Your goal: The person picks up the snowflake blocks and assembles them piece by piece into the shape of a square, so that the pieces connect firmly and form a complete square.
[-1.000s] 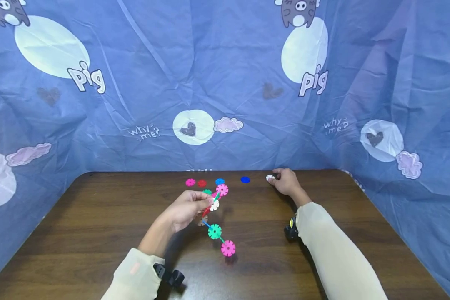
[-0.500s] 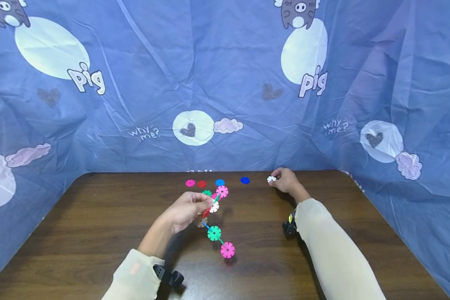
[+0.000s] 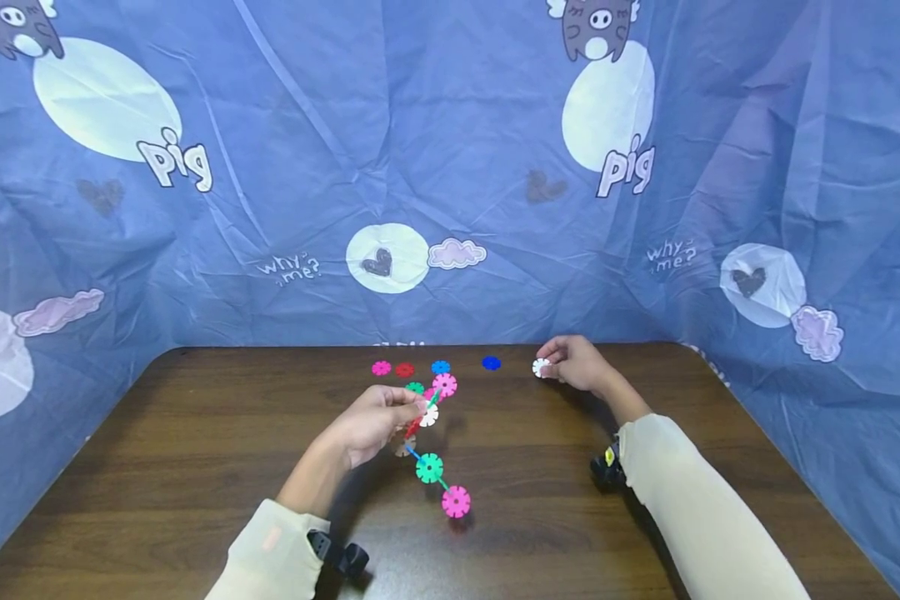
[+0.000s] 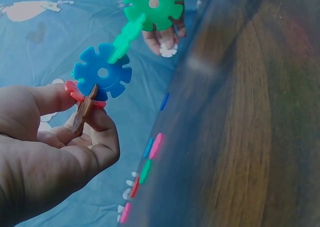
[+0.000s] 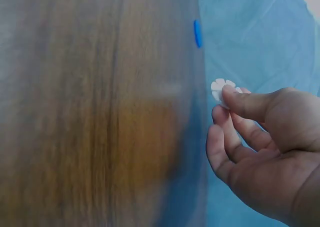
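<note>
In the head view's lower middle, the left hand point(image 3: 367, 423) pinched a chain of coloured snowflake discs point(image 3: 423, 463); right of centre, the right hand point(image 3: 581, 367) held a loose white snowflake disc point(image 3: 537, 367) between thumb and finger, other fingers bent. Fetching a piece seemed the step; the next move likely called for aligning slots at the chain.

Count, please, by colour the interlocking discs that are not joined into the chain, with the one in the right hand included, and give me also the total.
Pink discs: 2, one partly behind the chain in the head view
Red disc: 1
Green disc: 1
Light blue disc: 1
Dark blue disc: 1
White disc, pinched in the right hand: 1
Total: 7
</note>
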A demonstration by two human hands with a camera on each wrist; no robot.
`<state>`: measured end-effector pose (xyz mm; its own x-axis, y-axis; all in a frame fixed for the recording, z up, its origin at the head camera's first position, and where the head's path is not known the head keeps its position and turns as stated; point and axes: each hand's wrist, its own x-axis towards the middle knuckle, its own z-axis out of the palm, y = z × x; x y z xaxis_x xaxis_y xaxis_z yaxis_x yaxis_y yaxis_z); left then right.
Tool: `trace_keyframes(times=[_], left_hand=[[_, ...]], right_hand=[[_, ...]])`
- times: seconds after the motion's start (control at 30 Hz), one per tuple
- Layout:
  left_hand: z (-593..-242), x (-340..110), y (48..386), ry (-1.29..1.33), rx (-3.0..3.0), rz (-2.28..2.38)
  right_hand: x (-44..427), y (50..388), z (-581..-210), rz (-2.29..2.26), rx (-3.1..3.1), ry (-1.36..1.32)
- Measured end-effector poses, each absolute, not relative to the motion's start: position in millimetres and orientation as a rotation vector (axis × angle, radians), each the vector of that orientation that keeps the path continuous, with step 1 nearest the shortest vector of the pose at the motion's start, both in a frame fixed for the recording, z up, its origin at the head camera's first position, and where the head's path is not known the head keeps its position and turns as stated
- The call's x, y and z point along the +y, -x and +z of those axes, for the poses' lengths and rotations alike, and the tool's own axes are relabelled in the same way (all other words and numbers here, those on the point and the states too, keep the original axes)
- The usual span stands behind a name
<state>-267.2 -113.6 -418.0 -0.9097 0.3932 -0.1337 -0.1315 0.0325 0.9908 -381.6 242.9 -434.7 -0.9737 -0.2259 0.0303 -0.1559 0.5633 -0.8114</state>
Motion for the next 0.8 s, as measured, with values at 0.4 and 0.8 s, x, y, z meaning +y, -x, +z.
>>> trace_keyframes(times=[0.4, 0.8], left_hand=[[-415.7, -111.6, 266.1, -0.227, 1.879, 1.967], [-415.2, -107.9, 264.2, -0.337, 1.750, 2.007]], right_hand=[[186.9, 318.2, -401.0, -1.489, 2.798, 0.840], [141.7, 285.4, -408.5, -1.561, 2.845, 1.025]])
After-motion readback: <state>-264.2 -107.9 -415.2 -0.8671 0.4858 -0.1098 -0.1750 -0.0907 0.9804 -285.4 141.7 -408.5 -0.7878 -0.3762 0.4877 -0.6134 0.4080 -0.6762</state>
